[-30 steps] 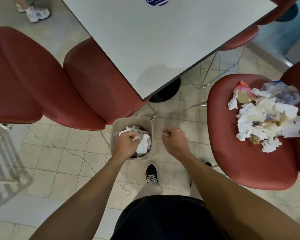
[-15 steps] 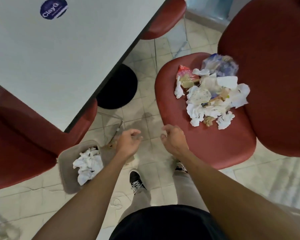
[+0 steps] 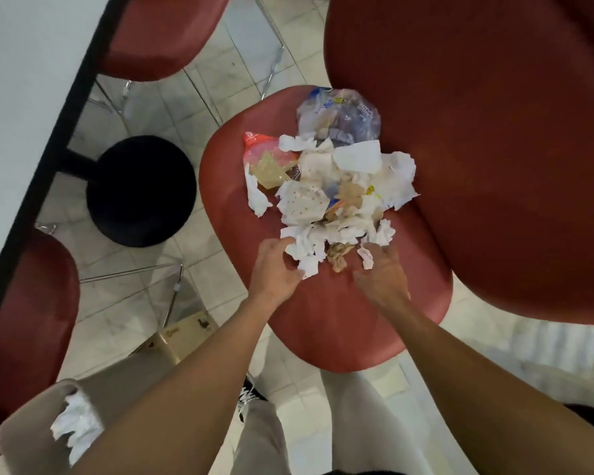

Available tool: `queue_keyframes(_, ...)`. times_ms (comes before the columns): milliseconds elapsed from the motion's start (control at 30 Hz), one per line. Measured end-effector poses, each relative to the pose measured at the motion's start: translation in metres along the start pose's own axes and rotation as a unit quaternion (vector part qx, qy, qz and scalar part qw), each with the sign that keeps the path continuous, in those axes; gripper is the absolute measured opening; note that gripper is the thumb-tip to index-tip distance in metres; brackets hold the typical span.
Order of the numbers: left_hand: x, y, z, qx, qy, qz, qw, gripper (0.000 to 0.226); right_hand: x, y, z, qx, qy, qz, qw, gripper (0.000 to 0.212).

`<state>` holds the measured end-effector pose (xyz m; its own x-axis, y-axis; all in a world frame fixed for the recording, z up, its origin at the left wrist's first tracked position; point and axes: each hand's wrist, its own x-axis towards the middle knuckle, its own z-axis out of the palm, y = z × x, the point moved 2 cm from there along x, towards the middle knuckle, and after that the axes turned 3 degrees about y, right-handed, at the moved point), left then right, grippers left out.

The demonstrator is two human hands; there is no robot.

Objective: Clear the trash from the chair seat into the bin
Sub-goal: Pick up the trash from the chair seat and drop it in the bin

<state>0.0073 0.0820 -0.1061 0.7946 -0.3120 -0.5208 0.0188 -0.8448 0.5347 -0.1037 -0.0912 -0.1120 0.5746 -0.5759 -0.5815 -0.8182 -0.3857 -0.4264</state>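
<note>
A heap of trash (image 3: 330,186) lies on the red chair seat (image 3: 316,323): crumpled white tissues, a spotted paper, a clear plastic bag at the far side, a red wrapper at the left. My left hand (image 3: 275,269) rests at the near left edge of the heap, fingers curled against a white tissue (image 3: 306,255). At the near right edge my right hand (image 3: 383,275) has its fingers spread, touching small scraps. The beige bin (image 3: 24,433) stands on the floor at the lower left with white tissues inside, partly hidden by my left forearm.
The white table (image 3: 21,97) with a dark edge fills the upper left, its black round base (image 3: 141,190) on the tiled floor. Other red chairs stand at the left (image 3: 24,320) and top (image 3: 158,32). The chair's tall red backrest (image 3: 477,149) rises right of the heap.
The view has swung from the bin to the chair. Both hands have moved from above the bin up to the near edge of the trash heap on the seat.
</note>
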Motion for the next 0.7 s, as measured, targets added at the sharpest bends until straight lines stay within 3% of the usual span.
queue_keyframes(167,0.036,0.010,0.031,0.165,-0.033,0.067,0.983,0.087,0.044,0.023,-0.001,-0.113,-0.005,-0.017,0.993,0.077)
queue_keyframes(300,0.055,0.002,0.051,0.249,-0.108,0.040,0.962,0.096,0.071,0.035,0.010,-0.147,-0.058,-0.006,0.987,0.083)
queue_keyframes(433,0.059,-0.003,0.061,0.252,-0.123,0.032,0.960,0.087,0.078,0.050,0.024,-0.112,-0.084,-0.010,0.990,0.067)
queue_keyframes(533,0.055,-0.004,0.065,0.224,-0.114,0.035,0.967,0.063,0.067,0.051,0.031,-0.123,-0.061,-0.011,0.990,0.051)
queue_keyframes(700,0.044,-0.010,0.067,0.228,-0.099,0.015,0.968,0.046,0.055,0.047,0.039,-0.155,-0.059,-0.017,0.986,0.041)
